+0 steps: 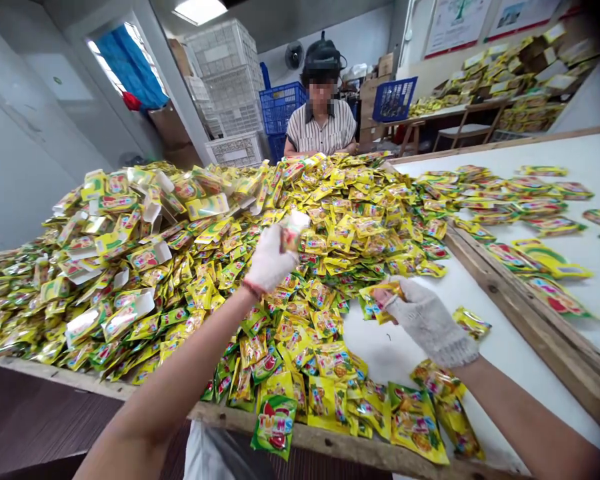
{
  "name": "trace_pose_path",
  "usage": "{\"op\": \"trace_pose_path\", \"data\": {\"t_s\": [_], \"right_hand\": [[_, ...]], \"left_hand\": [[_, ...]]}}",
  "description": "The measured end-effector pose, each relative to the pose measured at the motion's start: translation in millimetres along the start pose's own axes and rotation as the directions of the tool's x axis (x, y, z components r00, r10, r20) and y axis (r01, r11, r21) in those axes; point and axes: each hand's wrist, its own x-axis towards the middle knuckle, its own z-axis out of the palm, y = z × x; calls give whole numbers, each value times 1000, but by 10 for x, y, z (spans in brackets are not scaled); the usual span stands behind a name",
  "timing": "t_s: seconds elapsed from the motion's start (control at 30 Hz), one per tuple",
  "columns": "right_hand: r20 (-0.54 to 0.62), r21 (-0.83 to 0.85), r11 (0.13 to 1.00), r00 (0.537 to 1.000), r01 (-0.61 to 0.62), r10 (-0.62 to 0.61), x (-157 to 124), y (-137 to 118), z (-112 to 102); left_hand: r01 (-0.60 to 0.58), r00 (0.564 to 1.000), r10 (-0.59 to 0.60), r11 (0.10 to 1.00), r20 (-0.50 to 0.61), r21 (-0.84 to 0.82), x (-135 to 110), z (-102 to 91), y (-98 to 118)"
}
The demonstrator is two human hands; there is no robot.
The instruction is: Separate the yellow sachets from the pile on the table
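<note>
My left hand (271, 260), in a white glove with bare fingertips, is closed round a small open carton (295, 230) above the middle of the heap. Motion blurs that carton. At the right, my gloved right hand (423, 313) pinches a yellow and green candy packet (373, 303) over a bare white patch of the table. Below both hands lies a pile of candy packets (330, 320), mostly yellow with some green. One green packet (274, 427) lies over the wooden front edge.
Open cartons (125, 253) are heaped at the left. A wooden divider (520, 300) crosses the table at the right, with flat cartons (540, 207) beyond it. A person in a striped shirt (321, 130) sits opposite. White crates (225, 73) and blue crates (283, 107) stand behind.
</note>
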Motion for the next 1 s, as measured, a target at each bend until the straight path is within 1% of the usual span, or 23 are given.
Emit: {"op": "trace_pose_path", "data": {"t_s": [0.03, 0.07, 0.1, 0.17, 0.2, 0.23, 0.3, 0.33, 0.37, 0.4, 0.43, 0.5, 0.53, 0.57, 0.63, 0.67, 0.7, 0.77, 0.8, 0.83, 0.93, 1.0], "right_hand": [[-77, 13, 1000, 997, 7, -6, -13, -33, -25], [-148, 34, 999, 989, 13, -8, -22, -63, -47], [-203, 62, 998, 979, 20, -7, -28, -85, -66], [-290, 119, 992, 957, 43, -7, -30, -101, -87], [-334, 117, 991, 942, 63, -21, -27, -93, -88], [-374, 82, 992, 926, 94, -57, -24, -77, -84], [-424, -83, 980, 883, 183, -200, -18, -28, -67], [-417, -184, 956, 862, 230, -288, -17, -1, -57], [-381, -273, 922, 849, 274, -365, -18, 23, -50], [-326, -337, 889, 848, 309, -418, -19, 42, -46], [-265, -375, 867, 858, 328, -439, -21, 55, -46], [-150, -404, 858, 903, 316, -403, -21, 66, -55], [-79, -408, 860, 927, 307, -368, -19, 66, -61], [-4, -408, 861, 943, 302, -333, -16, 63, -65], [101, -426, 849, 949, 312, -297, -13, 54, -52], [118, -456, 831, 947, 318, -298, -15, 47, -34], [103, -499, 807, 946, 317, -308, -21, 38, -9], [25, -572, 766, 939, 294, -342, -38, 14, 41], [7, -571, 767, 935, 294, -354, -48, -1, 58], [6, -536, 787, 934, 304, -357, -56, -16, 64], [60, -333, 891, 950, 307, -306, -60, -56, 19], [72, -287, 915, 958, 285, -276, -46, -65, -22]], "left_hand": [[-102, 989, 88, 988, 116, 120, -250, 67, 93], [-209, 954, 162, 963, 254, 172, -487, 129, 172], [-301, 906, 216, 933, 363, 196, -699, 189, 235], [-382, 867, 242, 884, 435, 270, -1016, 307, 314], [-398, 859, 243, 871, 451, 289, -1116, 367, 334], [-397, 858, 238, 869, 456, 294, -1181, 425, 345], [-365, 863, 220, 894, 454, 260, -1234, 523, 350], [-337, 873, 205, 910, 443, 242, -1236, 557, 350], [-306, 885, 184, 922, 428, 238, -1231, 577, 349], [-285, 898, 165, 925, 409, 252, -1224, 584, 348], [-280, 906, 156, 919, 394, 278, -1218, 579, 347], [-314, 908, 176, 886, 379, 340, -1215, 546, 344], [-350, 901, 201, 861, 384, 369, -1219, 525, 341], [-392, 887, 230, 833, 400, 391, -1225, 507, 337], [-471, 850, 277, 781, 448, 411, -1240, 485, 329], [-493, 837, 289, 766, 465, 411, -1247, 484, 326], [-501, 831, 294, 764, 472, 407, -1253, 488, 323], [-472, 846, 276, 785, 456, 401, -1257, 501, 320], [-448, 859, 259, 798, 442, 403, -1256, 505, 318], [-424, 872, 240, 805, 427, 414, -1252, 505, 314], [-381, 902, 206, 792, 378, 477, -1232, 480, 295], [-372, 910, 206, 789, 360, 489, -1225, 460, 281]]}}
